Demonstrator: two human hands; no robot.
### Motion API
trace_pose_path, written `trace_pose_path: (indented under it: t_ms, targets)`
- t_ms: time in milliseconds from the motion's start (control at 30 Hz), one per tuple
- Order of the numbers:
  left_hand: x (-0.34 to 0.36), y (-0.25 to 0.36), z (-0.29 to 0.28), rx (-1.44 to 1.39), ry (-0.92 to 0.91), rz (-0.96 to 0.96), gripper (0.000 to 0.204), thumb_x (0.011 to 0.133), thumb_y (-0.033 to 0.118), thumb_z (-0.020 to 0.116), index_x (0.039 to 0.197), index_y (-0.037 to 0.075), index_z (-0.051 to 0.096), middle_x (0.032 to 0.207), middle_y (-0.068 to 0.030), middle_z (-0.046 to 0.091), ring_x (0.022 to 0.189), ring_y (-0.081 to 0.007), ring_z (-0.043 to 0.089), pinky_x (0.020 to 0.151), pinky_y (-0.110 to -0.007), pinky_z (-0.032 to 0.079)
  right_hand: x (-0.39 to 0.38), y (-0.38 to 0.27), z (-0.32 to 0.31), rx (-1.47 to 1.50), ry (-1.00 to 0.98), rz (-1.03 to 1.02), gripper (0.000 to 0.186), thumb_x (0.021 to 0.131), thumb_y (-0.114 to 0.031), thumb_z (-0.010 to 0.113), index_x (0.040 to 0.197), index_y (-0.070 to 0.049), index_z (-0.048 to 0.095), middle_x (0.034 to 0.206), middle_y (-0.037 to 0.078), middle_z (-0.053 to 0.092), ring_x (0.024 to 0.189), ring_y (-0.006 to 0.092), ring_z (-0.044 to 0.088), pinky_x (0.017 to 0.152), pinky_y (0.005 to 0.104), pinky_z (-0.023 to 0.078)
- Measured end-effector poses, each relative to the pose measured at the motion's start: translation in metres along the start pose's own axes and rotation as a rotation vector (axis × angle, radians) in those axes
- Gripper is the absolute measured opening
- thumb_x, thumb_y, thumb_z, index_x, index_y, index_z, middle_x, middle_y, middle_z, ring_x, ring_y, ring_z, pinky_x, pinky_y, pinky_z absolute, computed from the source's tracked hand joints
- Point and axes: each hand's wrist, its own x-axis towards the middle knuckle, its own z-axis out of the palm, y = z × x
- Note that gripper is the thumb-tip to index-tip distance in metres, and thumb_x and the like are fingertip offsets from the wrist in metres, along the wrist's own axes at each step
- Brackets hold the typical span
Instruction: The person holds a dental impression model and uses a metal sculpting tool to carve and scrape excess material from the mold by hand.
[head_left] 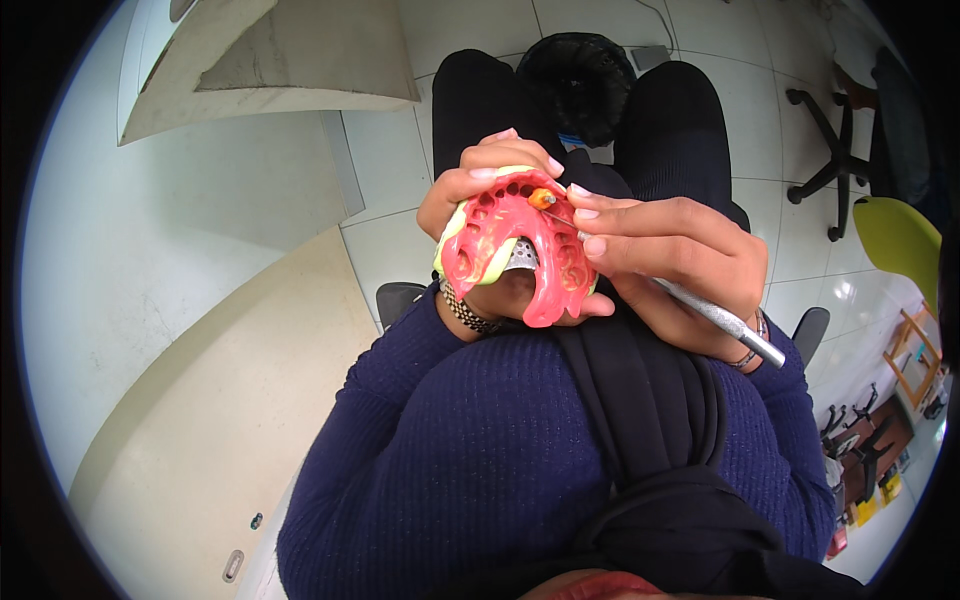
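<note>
A pink and yellow-green dental impression (539, 232) is held up over my lap, its hollow tooth prints facing me. My left hand (452, 197) is closed around its left side and underneath. Through the arch's gap shows a perforated metal tray (523, 255). A small orange piece with a metal tip (542, 198) sits at the front row of prints, right of centre. In my right hand (690, 245) is a slim metal dental instrument (722, 320) with a knurled handle, pinched near its thin end. That end points at the impression beside the orange piece; whether it touches, I cannot tell.
A bin lined with a black bag (578, 80) stands on the tiled floor beyond my knees. Pale furniture (230, 400) curves along the left. At right are a wheeled chair base (835, 160), a yellow-green seat (897, 245) and a wooden frame (915, 355).
</note>
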Motion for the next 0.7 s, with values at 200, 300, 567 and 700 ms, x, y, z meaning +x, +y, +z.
trace_pose_path:
  t_ms: [200, 300, 567, 700]
  targets:
    - [0.0, -0.003, 0.0, 0.0, -0.011, -0.022, 0.101, 0.047, 0.044, 0.091, 0.121, 0.009, 0.033, 0.095, -0.0117, 0.058, 0.094, -0.0282, 0.061, 0.094, -0.045, 0.037, -0.004, 0.004, -0.002, 0.164, 0.079, 0.063, 0.024, 0.067, 0.01, 0.071, 0.087, -0.001, 0.065, 0.09, 0.013, 0.066, 0.084, 0.0227, 0.068, 0.078, 0.03, 0.057]
    - [0.004, 0.0, 0.0, 0.008, -0.055, -0.012, 0.102, 0.047, 0.044, 0.092, 0.123, 0.011, 0.032, 0.096, -0.0111, 0.059, 0.099, -0.0296, 0.06, 0.097, -0.045, 0.034, -0.009, 0.004, -0.01, 0.202, 0.111, 0.105, 0.025, 0.071, 0.012, 0.067, 0.092, -0.002, 0.062, 0.095, 0.015, 0.063, 0.084, 0.0224, 0.067, 0.075, 0.0285, 0.055]
    - [0.008, 0.004, -0.002, 0.296, -0.114, 0.036, 0.108, 0.052, 0.045, 0.089, 0.13, 0.007, 0.024, 0.096, -0.0112, 0.06, 0.09, -0.0216, 0.059, 0.099, -0.047, 0.037, -0.012, 0.011, 0.004, 0.656, 0.293, 0.458, 0.016, 0.095, -0.009, 0.041, 0.101, 0.003, 0.049, 0.098, 0.015, 0.054, 0.073, 0.0182, 0.062, 0.066, 0.0274, 0.05]
    - [0.005, 0.005, -0.004, 0.369, -0.111, 0.046, 0.108, 0.052, 0.043, 0.089, 0.129, 0.006, 0.023, 0.098, -0.0115, 0.059, 0.095, -0.0217, 0.057, 0.101, -0.046, 0.034, -0.013, 0.012, 0.009, 0.674, 0.121, 0.673, 0.024, 0.097, -0.022, 0.045, 0.094, 0.0, 0.053, 0.077, 0.003, 0.052, 0.065, 0.0077, 0.053, 0.058, 0.0218, 0.042]
